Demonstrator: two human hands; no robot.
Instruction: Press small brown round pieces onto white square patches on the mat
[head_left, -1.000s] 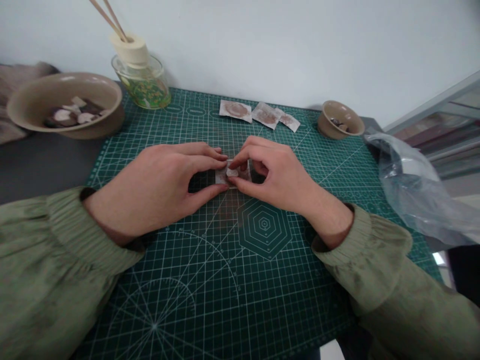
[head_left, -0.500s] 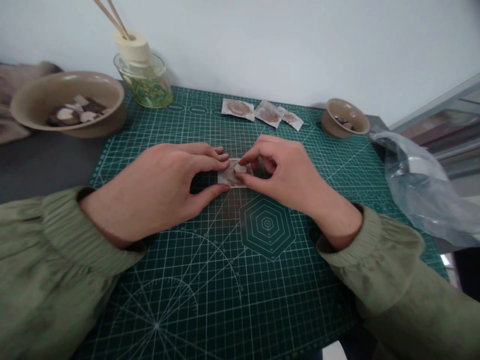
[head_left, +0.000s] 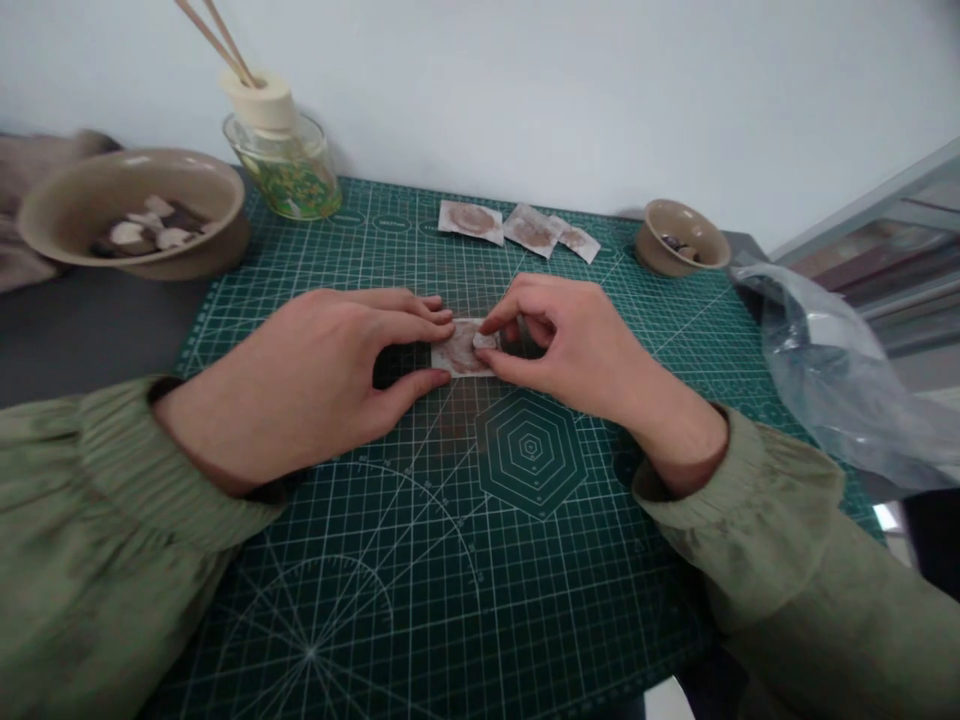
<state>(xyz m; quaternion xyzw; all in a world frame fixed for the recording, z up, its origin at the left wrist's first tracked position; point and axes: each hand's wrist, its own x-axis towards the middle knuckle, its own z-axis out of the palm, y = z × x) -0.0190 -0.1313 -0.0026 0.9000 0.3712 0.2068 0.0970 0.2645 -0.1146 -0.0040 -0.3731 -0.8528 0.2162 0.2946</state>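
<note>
A small white sheet [head_left: 459, 350], smeared with brown and looking like sandpaper, lies flat on the green cutting mat [head_left: 390, 590]. My left hand [head_left: 337, 365] holds down its left edge, thumb at the near corner and fingertips at the far one. Pinched between the thumb and index finger of my right hand [head_left: 566, 335] is a small whitish chip [head_left: 484, 341], which rests on or just over the sheet's right half. Its exact material cannot be made out. The right-hand fingers partly cover the sheet's right edge.
Three smeared sheets [head_left: 471, 221] lie along the mat's back edge. A large brown bowl [head_left: 214, 245] with light and dark pieces stands left, beside a reed diffuser [head_left: 289, 170]. At right are a smaller bowl [head_left: 660, 252] with dark pieces and a clear plastic bag [head_left: 832, 370].
My right hand and the chip have shifted very slightly right over the sheet. The left hand keeps its place on the sheet's edge. The whole view has moved a little.
</note>
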